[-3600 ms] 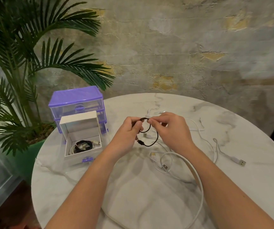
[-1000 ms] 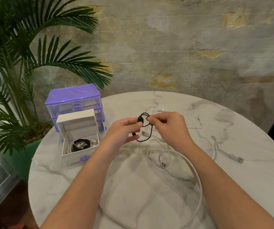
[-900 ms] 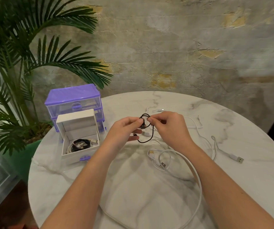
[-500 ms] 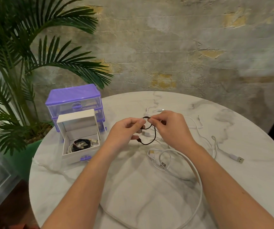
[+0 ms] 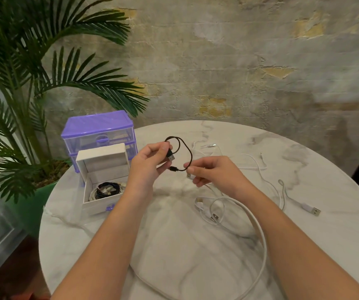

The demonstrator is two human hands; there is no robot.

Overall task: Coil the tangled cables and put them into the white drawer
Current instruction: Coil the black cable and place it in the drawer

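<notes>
Marble table is sitting against a weathered wall. Left hand is pinching the short black USB cable near its plug; right hand is pinching the loop's lower end. The cable looks light and springy, so I judge gripping the crossing best. White drawer is lying open at 9 o'clock.

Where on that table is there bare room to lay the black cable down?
Bare marble lies between the forearms, bordered by the thick white cable. The far edge beyond the hands is also bare. Loose white cables crowd the right; the white drawer fills the left.
</notes>
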